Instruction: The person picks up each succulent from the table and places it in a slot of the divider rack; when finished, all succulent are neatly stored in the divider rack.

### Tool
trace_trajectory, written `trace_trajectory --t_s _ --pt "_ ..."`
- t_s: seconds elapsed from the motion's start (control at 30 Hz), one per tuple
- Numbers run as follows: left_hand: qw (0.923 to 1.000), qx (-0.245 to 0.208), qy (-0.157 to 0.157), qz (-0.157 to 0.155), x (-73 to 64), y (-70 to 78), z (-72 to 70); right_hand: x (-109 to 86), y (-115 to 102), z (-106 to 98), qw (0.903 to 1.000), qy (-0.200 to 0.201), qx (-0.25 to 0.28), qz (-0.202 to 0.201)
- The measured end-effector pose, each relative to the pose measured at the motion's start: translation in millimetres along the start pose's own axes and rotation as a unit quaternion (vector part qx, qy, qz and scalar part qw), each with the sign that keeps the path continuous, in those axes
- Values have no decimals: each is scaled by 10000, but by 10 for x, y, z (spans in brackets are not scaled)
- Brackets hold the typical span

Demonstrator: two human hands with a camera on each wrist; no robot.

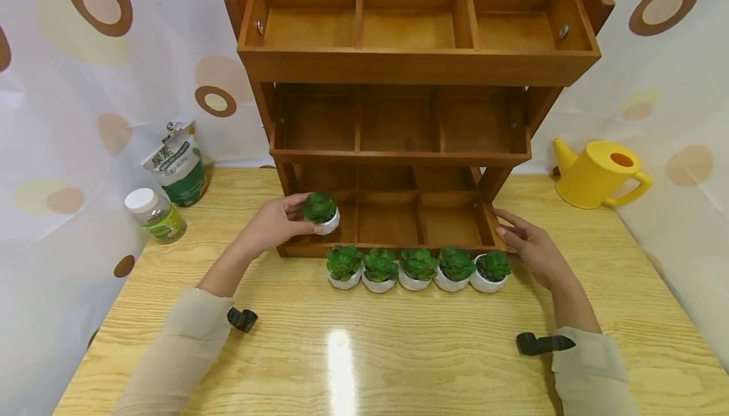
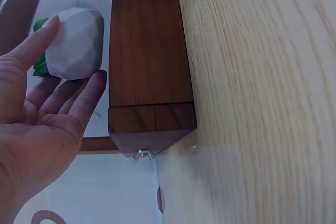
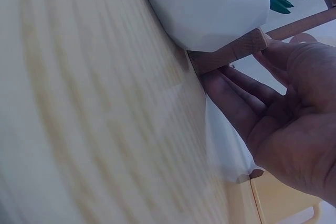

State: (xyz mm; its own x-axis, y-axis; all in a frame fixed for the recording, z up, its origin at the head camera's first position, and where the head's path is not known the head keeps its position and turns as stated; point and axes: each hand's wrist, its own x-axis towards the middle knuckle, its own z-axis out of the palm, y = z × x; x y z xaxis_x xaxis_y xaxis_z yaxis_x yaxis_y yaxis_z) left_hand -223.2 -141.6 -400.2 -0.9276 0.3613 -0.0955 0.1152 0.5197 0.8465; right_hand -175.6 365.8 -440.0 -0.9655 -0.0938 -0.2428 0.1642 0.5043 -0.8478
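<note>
In the head view my left hand holds a small potted succulent over the bottom left compartment of the wooden shelf. The left wrist view shows its white faceted pot between thumb and fingers, above the shelf's front board. At the shelf's lower right end, my right hand grips the edge of the bottom tier. Seen from the right wrist, the thumb lies at the top of that wooden end and the fingers are lower on its outer side.
Several potted succulents stand in a row before the shelf. A yellow watering can is at the right. On the left are a white-capped jar and a clipped green-and-white bag. Patterned cloth hangs behind.
</note>
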Motion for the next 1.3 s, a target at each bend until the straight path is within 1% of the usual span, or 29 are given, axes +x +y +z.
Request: trace_trajectory --t_s 0.27,0.4,0.5,0.57,0.7,0.83,0.93,1.03,1.3 --pt "9994 323 -31 -115 103 36 61 -9 -12 0 10000 -4 2 -21" --pt "9989 401 -239 -51 152 3 98 -19 -12 0 10000 7 8 -40" --pt "9984 333 -452 23 179 -27 131 -26 -5 2 10000 21 -6 -41" --pt "9982 329 -501 26 197 -32 149 -27 2 1 10000 31 1 -33" --pt "9967 644 -489 30 244 -31 178 -24 1 7 9999 39 44 -89" --pt "9923 1165 -429 -25 286 -7 206 -17 -2 18 9999 46 47 -151" --pt "9893 1407 -376 -56 297 16 225 -15 1 23 9999 53 57 -125" --pt "9880 1505 -342 -74 300 28 238 -15 1 21 9999 47 52 -106" --pt "9899 1389 -288 -1 297 21 269 -33 0 15 9999 86 -54 -123"
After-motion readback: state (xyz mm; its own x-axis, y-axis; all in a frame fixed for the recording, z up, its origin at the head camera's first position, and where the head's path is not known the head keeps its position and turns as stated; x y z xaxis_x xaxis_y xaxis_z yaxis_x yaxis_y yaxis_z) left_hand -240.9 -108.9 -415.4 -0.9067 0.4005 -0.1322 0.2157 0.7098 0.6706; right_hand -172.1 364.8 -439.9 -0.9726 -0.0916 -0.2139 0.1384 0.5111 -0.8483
